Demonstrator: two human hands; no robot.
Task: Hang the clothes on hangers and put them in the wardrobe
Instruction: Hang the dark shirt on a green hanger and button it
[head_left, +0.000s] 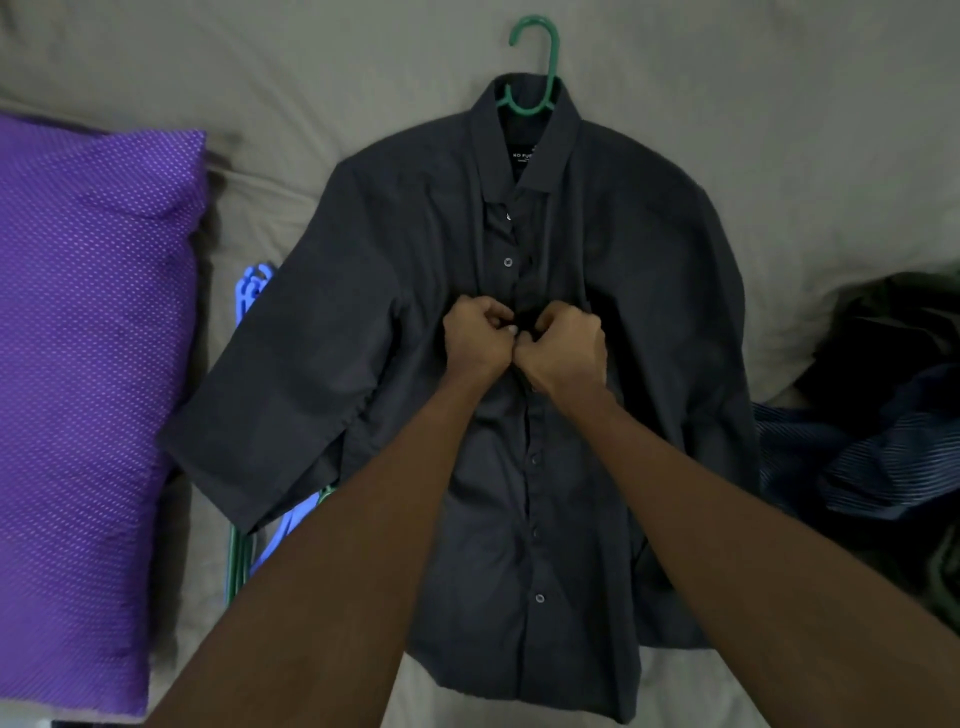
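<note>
Dark grey shirt (613, 291), green hanger (537, 62), purple white-dotted pillow (93, 322), grey sheet (260, 78)

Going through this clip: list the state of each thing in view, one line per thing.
dark shirt: flat on the bed, on a hanger, front partly buttoned.
green hanger: inside the collar, hook sticking out.
left hand: pinching the shirt placket.
right hand: pinching the placket too.
spare hangers: lying partly under the left sleeve.
purple pillow: lying at the left.
clothes pile: crumpled, unhung.
</note>
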